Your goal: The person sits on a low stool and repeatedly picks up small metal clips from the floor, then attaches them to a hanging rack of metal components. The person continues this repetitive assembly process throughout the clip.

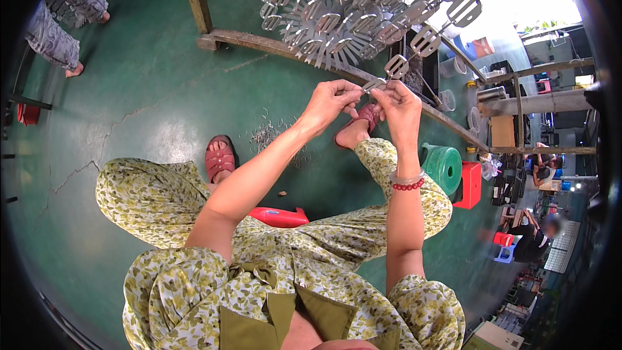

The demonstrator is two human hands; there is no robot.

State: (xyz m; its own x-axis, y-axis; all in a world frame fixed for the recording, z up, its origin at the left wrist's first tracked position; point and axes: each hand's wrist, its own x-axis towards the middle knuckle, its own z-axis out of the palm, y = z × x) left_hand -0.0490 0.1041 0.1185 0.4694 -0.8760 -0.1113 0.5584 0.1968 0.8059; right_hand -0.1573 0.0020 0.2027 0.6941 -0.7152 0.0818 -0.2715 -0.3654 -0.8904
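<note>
My left hand [334,104] and my right hand [400,105] meet in front of the wooden rack, thumbs and fingers pinched. Between them is a small slotted metal piece [374,85], rounded and shiny, pinched at its near end. The fingertips partly cover it, so any tie or wire there cannot be made out. It is the lowest in a row of similar pieces, with another slotted piece [396,67] just above it. A dense cluster of slotted metal pieces [350,23] hangs beyond my hands. A red bead bracelet [408,185] circles my right wrist.
A wooden rack beam [259,41] runs beyond my hands. Curled wire-like scraps [265,135] lie on the green floor near my sandal [220,155]. A green stool [443,167] and red stool [471,185] stand at right. Other people [534,240] sit farther right; someone's legs [58,32] show at upper left.
</note>
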